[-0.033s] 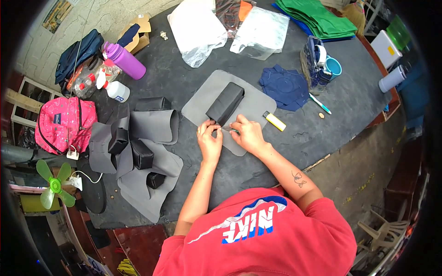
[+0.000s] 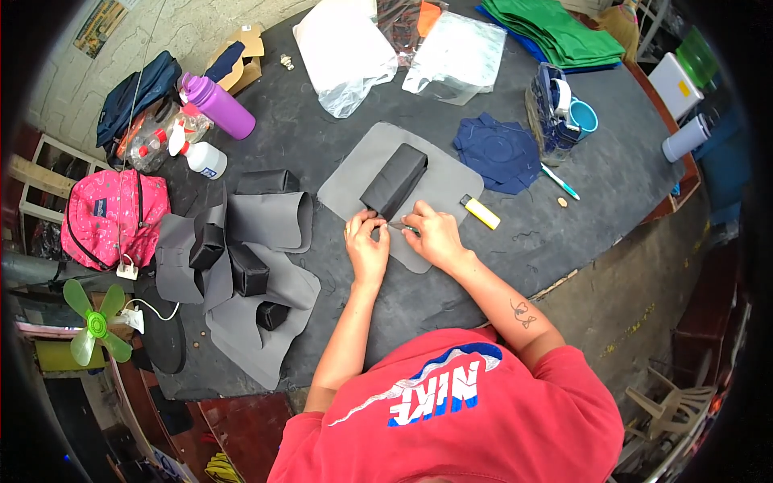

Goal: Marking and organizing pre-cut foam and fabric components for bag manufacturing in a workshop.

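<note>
Left hand (image 2: 365, 241) and right hand (image 2: 431, 233) pinch the near end of a black rectangular fabric pouch (image 2: 394, 182), which lies on a grey rounded material sheet (image 2: 451, 181).

Lying on the dark worktop (image 2: 322, 137): a grey sheet (image 2: 439, 189), a yellow lighter (image 2: 481, 212), blue cloth (image 2: 498, 151), green cloth (image 2: 564, 28), a purple bottle (image 2: 219, 105), a spray bottle (image 2: 200, 155), clear bags (image 2: 346, 52), grey pieces (image 2: 266, 221).
</note>
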`<control>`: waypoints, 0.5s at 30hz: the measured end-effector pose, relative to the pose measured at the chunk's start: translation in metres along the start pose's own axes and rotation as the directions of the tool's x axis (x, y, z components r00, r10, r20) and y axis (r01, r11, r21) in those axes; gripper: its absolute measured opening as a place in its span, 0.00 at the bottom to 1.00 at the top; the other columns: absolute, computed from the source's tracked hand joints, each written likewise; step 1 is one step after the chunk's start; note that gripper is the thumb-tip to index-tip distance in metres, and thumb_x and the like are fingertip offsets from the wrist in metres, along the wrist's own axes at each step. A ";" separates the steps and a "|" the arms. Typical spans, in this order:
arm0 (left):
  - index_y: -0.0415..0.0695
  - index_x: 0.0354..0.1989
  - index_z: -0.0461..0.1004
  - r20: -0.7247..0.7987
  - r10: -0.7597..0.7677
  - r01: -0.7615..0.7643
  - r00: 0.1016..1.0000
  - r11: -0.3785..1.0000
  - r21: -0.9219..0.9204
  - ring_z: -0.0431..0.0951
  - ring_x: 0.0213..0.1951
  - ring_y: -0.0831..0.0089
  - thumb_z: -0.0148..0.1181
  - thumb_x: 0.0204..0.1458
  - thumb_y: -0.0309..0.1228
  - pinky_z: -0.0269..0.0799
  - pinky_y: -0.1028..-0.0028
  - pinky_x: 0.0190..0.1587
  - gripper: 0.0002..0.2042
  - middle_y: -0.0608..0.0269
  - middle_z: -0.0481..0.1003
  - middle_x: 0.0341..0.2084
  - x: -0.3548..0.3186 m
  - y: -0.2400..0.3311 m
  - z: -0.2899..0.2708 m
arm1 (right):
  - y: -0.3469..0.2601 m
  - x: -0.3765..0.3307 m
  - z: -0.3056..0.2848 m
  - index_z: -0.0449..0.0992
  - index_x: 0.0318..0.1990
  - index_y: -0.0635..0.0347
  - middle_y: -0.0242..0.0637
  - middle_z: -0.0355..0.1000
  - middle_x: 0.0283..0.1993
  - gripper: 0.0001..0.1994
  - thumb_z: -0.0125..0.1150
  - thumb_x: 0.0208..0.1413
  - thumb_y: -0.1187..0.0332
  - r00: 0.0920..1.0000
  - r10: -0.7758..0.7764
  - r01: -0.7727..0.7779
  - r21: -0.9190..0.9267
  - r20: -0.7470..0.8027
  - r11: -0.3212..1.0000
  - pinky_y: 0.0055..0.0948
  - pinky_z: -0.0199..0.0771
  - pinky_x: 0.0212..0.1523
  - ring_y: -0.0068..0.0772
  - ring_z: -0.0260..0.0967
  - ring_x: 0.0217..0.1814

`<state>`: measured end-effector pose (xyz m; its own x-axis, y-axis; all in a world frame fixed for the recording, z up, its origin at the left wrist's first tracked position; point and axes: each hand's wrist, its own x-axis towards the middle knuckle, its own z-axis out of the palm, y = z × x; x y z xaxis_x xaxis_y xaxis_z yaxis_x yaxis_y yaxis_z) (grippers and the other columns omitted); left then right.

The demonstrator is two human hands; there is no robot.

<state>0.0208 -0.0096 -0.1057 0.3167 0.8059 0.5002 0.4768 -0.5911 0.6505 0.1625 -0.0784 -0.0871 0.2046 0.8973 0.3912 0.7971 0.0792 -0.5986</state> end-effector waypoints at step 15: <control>0.38 0.28 0.75 -0.022 0.005 -0.005 1.000 1.000 -0.018 0.74 0.41 0.59 0.56 0.42 0.19 0.66 0.66 0.48 0.05 0.57 0.75 0.34 0.002 0.005 -0.001 | 0.004 0.008 -0.008 0.77 0.29 0.61 0.38 0.67 0.31 0.06 0.63 0.41 0.72 0.996 -0.029 0.029 -0.003 0.085 1.000 0.39 0.72 0.29 0.42 0.71 0.26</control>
<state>0.0226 -0.0105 -0.1008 0.3009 0.8022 0.5156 0.4600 -0.5957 0.6584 0.1713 -0.0745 -0.0808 0.1326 0.9283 0.3474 0.8047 0.1039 -0.5845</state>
